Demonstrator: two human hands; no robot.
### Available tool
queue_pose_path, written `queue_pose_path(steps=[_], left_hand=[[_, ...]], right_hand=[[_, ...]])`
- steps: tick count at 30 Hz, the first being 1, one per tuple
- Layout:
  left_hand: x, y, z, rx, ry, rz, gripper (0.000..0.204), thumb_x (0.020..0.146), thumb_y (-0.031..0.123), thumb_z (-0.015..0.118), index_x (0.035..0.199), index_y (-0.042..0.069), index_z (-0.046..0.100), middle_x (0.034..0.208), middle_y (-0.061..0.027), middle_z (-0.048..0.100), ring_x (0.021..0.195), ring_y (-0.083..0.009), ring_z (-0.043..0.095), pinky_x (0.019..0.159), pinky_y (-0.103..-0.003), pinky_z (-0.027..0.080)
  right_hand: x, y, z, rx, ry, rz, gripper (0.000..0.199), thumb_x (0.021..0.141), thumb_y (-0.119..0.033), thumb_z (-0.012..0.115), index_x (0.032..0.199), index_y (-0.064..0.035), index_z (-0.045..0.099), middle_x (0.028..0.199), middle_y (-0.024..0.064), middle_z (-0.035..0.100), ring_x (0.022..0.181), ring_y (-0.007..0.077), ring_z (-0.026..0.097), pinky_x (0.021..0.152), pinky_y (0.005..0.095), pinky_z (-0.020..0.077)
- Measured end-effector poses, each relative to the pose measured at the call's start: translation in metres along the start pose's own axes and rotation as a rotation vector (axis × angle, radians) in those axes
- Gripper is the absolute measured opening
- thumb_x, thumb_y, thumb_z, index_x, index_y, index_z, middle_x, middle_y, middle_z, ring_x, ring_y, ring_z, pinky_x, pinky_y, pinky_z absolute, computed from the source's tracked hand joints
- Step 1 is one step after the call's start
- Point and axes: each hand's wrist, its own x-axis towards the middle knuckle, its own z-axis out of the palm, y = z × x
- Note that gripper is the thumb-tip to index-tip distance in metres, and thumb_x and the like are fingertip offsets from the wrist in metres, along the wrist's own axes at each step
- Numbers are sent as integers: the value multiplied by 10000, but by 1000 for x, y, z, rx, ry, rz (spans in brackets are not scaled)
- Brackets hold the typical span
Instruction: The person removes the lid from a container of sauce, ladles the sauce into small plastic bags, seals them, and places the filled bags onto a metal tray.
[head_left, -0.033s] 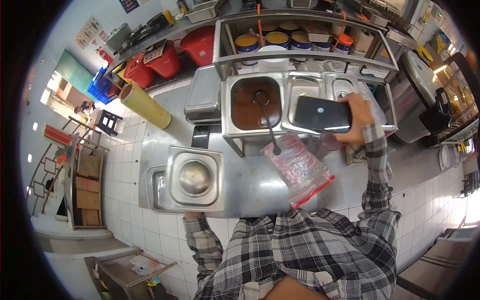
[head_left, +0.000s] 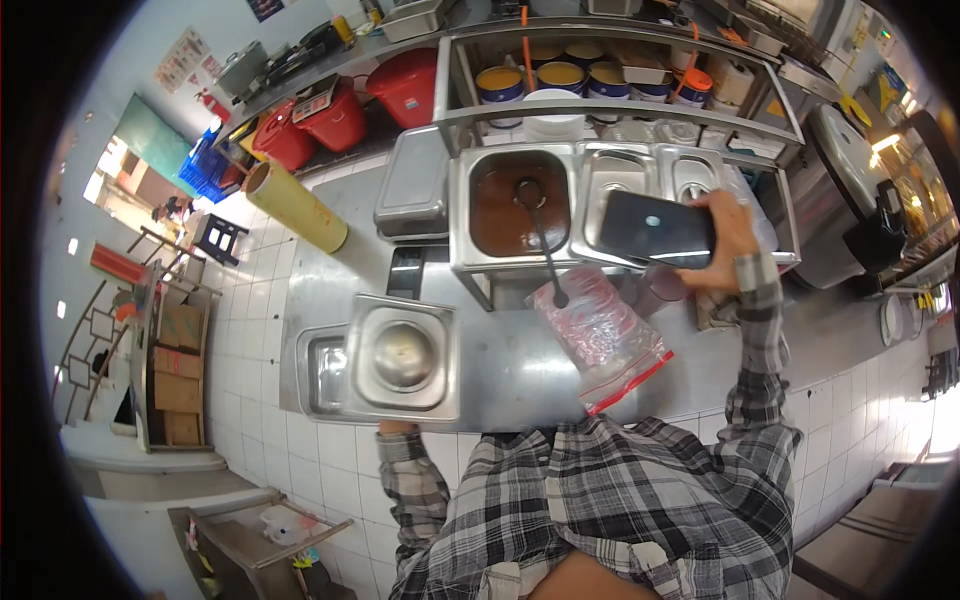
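Observation:
My left hand (head_left: 397,427) reaches under the near edge of a square steel pan (head_left: 448,385) and holds it tilted above the table; the fingers are hidden beneath. A round, shiny steel dome or bowl shape (head_left: 402,355) shows in its middle. Partly behind it lies another steel pan (head_left: 325,372). My right hand (head_left: 732,240) is closed on the right end of a black flat slab (head_left: 650,240) that looks like a phone or tablet, above a steel pan (head_left: 612,165). Left of that, a black ladle (head_left: 545,240) rests in a pan of brown sauce (head_left: 495,215).
A clear bag with a red seal (head_left: 610,335) lies on the steel table (head_left: 500,365), beside a translucent cup (head_left: 662,285). A lidded steel container (head_left: 412,185), a yellow roll (head_left: 300,210) and a large cooker (head_left: 835,200) stand around. Tins (head_left: 560,78) fill the rack behind.
The square pan has shifted slightly right along with my left hand, uncovering more of the pan behind it. My right hand keeps its grip on the black slab.

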Motion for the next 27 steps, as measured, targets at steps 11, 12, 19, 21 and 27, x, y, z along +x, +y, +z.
queue_pose_path(steps=[11,12,19,21,27], left_hand=[[0,-83,63,-1493,290,-800,485,943,404,466,1262,41,512,1268,-136,540,1161,-280,532,1007,-447,441],[9,-88,60,-1454,321,-748,529,955,454,416,1272,40,502,1286,-139,525,1171,-286,523,1017,-465,434],[86,-68,38,-1451,209,-700,754,905,653,246,1374,92,430,1424,-155,406,1297,-353,392,1071,-602,272],[102,-93,33,-1423,208,-691,815,877,707,156,1420,133,353,1468,-158,317,1331,-387,314,1044,-666,224],[126,-111,46,-1276,284,-823,912,825,788,99,1458,157,280,1496,-175,243,1369,-382,232,1040,-687,175]], right_hand=[[-97,-60,-56,334,-203,263,739,460,-212,803,1102,-23,492,1005,141,506,953,308,510,861,398,402],[-101,-65,-50,346,-233,255,731,460,-213,805,1095,-24,494,997,141,505,947,309,510,855,399,403],[-126,-70,58,231,-71,310,700,458,-249,819,1049,-33,512,971,147,507,900,340,510,801,425,399],[-127,-67,95,211,-13,296,708,461,-262,818,1057,-37,511,976,147,506,905,346,500,802,442,387],[-119,-81,151,174,-9,405,725,470,-300,795,1087,-52,507,1004,123,506,959,329,483,796,429,355]])
